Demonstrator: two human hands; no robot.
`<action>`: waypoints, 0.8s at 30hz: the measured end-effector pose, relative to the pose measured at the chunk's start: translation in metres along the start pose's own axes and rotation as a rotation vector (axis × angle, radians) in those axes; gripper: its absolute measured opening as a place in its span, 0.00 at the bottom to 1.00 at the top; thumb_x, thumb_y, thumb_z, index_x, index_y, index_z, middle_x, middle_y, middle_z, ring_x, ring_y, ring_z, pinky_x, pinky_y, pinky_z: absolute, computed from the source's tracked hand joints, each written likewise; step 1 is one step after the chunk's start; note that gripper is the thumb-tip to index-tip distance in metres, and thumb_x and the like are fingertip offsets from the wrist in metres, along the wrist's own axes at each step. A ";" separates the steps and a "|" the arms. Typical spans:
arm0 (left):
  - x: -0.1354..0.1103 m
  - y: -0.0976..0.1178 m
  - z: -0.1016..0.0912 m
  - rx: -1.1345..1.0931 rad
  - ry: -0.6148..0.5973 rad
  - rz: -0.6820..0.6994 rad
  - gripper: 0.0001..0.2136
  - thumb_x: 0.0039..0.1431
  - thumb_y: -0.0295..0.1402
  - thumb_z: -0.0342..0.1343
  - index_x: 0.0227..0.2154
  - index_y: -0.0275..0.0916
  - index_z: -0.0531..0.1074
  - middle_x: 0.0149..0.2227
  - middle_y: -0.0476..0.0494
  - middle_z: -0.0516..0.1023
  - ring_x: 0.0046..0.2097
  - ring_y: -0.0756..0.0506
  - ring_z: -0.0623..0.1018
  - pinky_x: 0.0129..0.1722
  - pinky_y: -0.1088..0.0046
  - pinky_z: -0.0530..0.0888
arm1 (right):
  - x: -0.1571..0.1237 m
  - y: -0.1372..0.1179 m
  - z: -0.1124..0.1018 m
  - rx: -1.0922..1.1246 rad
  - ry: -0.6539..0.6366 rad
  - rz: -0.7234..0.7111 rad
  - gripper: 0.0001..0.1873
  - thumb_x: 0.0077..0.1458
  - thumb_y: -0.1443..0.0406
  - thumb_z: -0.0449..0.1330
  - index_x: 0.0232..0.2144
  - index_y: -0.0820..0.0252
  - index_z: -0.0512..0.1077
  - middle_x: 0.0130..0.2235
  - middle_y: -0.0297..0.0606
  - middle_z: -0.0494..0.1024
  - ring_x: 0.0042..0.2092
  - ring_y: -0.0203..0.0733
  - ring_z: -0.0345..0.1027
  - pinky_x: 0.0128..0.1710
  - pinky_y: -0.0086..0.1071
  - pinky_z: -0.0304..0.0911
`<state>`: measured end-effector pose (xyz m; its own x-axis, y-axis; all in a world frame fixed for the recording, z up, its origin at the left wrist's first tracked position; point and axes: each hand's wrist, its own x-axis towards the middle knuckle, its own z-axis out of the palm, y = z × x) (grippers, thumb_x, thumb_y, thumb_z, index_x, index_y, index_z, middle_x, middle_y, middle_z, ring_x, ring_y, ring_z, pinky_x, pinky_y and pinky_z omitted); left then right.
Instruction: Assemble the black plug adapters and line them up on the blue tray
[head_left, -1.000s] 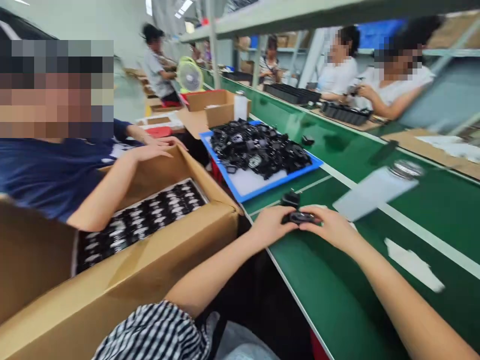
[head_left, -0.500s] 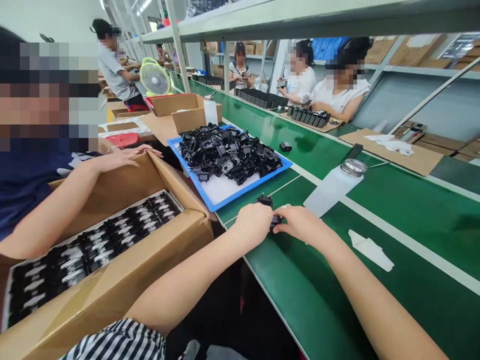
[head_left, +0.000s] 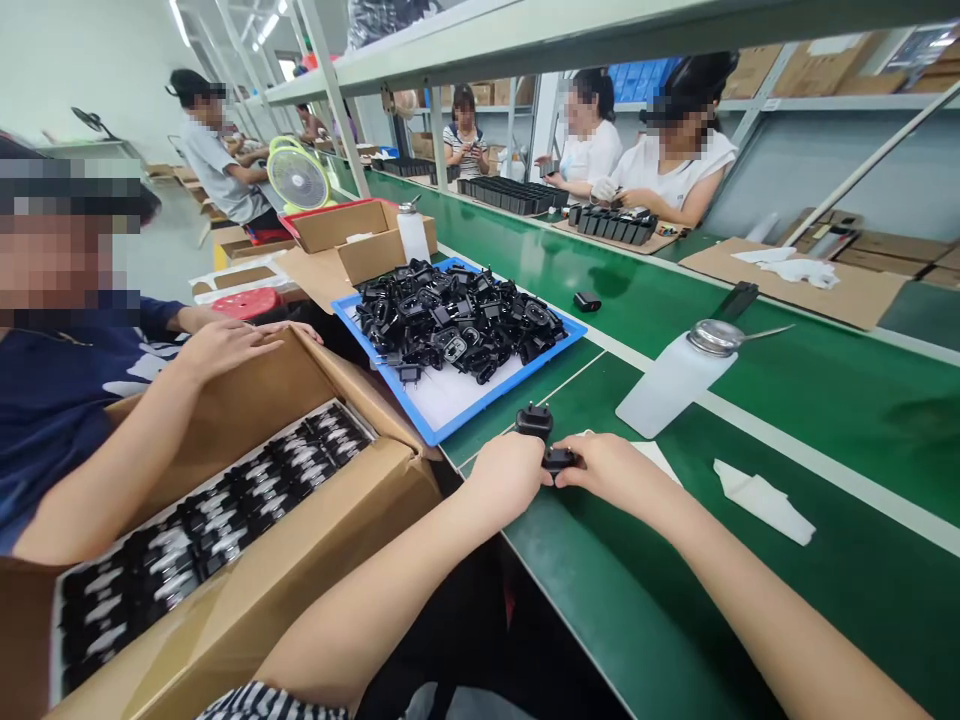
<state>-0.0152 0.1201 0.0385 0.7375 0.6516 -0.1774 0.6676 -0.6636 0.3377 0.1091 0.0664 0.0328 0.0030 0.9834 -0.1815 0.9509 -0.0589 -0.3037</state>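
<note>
My left hand (head_left: 508, 472) and my right hand (head_left: 611, 468) meet over the near edge of the green belt (head_left: 787, 400), both closed on a small black plug part (head_left: 559, 460) held between them. A second black plug (head_left: 533, 419) stands on the belt just beyond my fingers. Behind it a blue tray (head_left: 442, 425) carries a heap of black plug parts (head_left: 457, 318). Under my right hand lies a white cloth (head_left: 656, 457).
A white dispenser bottle (head_left: 679, 372) lies tilted to the right, a white wipe (head_left: 763, 495) near it. At left a person leans on an open cardboard box (head_left: 285, 570) packed with black parts. Other people work across the belt and farther down it.
The view has swung left and steadied. My hands have stayed together on the small black part, shifting slightly on the belt edge.
</note>
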 end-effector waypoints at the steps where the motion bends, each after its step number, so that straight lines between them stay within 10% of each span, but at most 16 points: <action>1: -0.003 -0.004 0.005 -0.050 0.031 0.015 0.08 0.47 0.34 0.51 0.30 0.37 0.70 0.27 0.42 0.73 0.31 0.43 0.72 0.29 0.71 0.68 | -0.002 -0.001 0.002 0.025 0.023 0.004 0.08 0.44 0.67 0.56 0.31 0.59 0.68 0.29 0.36 0.69 0.31 0.42 0.63 0.26 0.29 0.56; 11: -0.009 -0.054 0.029 -0.306 0.254 0.034 0.30 0.39 0.34 0.57 0.47 0.28 0.56 0.48 0.35 0.62 0.50 0.43 0.61 0.48 0.70 0.61 | 0.003 0.006 0.014 0.336 0.067 0.104 0.51 0.34 0.64 0.63 0.54 0.66 0.36 0.51 0.54 0.52 0.44 0.48 0.58 0.40 0.38 0.58; 18: 0.004 -0.042 0.028 -0.409 0.336 0.217 0.23 0.42 0.31 0.54 0.44 0.31 0.57 0.42 0.43 0.68 0.44 0.46 0.68 0.44 0.73 0.64 | 0.027 0.000 0.009 0.285 0.200 -0.175 0.32 0.30 0.65 0.63 0.41 0.67 0.59 0.40 0.42 0.67 0.41 0.45 0.61 0.41 0.36 0.58; 24: -0.016 -0.004 -0.013 -0.684 0.591 0.375 0.24 0.46 0.37 0.52 0.46 0.52 0.50 0.49 0.58 0.58 0.50 0.49 0.60 0.50 0.67 0.58 | -0.041 -0.029 -0.089 0.041 0.401 -0.248 0.21 0.36 0.60 0.54 0.37 0.57 0.59 0.38 0.20 0.65 0.40 0.28 0.59 0.40 0.23 0.56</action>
<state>-0.0317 0.1171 0.0518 0.5955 0.6446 0.4795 0.0589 -0.6303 0.7741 0.1085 0.0429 0.1321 -0.0953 0.9569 0.2745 0.9250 0.1870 -0.3307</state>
